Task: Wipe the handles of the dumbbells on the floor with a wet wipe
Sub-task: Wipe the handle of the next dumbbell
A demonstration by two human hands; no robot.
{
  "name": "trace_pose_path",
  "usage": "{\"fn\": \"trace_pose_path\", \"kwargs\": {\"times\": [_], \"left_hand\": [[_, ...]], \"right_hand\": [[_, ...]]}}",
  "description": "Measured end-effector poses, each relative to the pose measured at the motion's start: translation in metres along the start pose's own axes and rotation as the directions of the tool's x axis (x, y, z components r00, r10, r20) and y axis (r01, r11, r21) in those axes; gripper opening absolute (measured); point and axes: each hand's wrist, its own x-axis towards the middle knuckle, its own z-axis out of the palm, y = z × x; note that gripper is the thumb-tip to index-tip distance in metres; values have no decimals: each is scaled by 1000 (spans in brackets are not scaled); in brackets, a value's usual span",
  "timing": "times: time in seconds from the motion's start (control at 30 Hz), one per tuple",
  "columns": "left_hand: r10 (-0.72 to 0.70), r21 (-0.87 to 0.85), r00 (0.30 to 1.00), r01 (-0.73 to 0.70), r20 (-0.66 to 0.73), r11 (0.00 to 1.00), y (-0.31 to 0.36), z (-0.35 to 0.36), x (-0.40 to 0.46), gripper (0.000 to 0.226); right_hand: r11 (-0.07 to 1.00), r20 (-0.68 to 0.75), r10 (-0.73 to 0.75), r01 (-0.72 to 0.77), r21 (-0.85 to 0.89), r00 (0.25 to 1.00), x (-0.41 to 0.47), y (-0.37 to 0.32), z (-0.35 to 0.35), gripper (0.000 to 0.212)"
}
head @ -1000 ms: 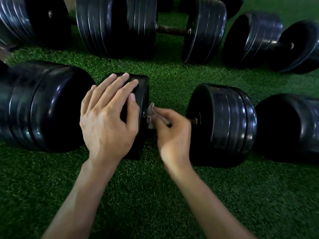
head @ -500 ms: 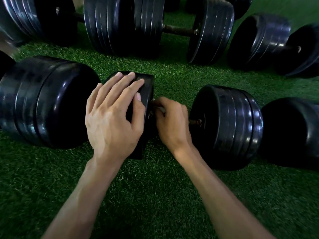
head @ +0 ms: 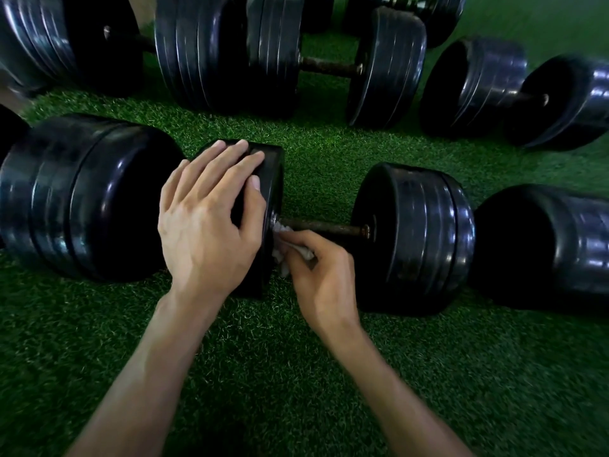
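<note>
Near dumbbell (head: 412,235) lies flat on the green turf, its rusty brown handle (head: 326,227) running left to right between black rubber plates: a slim stack at the left end, a thicker stack at the right. Wet wipe (head: 290,250), white and crumpled, sits bunched against the left end of that handle, right where the bar meets the left plate, part of it hanging just below the bar. Further back, a second dumbbell (head: 385,67) rests on the turf with its own rusty handle (head: 329,65) bare, and far right a third dumbbell (head: 478,87) lies angled, its dark handle (head: 530,98) barely showing
</note>
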Motion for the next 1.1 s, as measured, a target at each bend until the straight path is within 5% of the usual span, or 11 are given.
{"fn": "trace_pose_path", "kwargs": {"times": [0.13,0.23,0.33,0.5,0.67,0.83,0.93,1.1], "left_hand": [[130,5,983,-132,128,991,-5,-11,2,37],[314,-111,906,-294,283,949,5,-18,5,44],[362,-266,849,-274,384,924,28,-12,5,50],[173,-519,933,17,315,854,62,-1,1,30],[-162,-387,952,257,261,885,75,30,-10,6],[-204,-309,916,317,346,897,92,75,-33,18],[-358,-447,857,502,371,740,104,86,-35,7],[-235,-591,864,480,445,648,99,82,-50,22]], "right_hand": [[999,-46,-34,34,-13,998,2,-14,-19,22],[984,-35,-137,132,-119,990,8,-29,-46,21],[968,-18,-190,184,-171,982,17,-39,-74,20],[950,34,-227,229,-212,973,31,-51,-108,22],[867,17,-330,311,-390,944,60,-52,-136,22],[844,-22,-259,215,-492,966,78,-32,-137,19],[834,-13,-243,202,-514,970,79,-27,-129,19],[820,-8,-248,205,-533,969,80,-29,-123,20]]}}
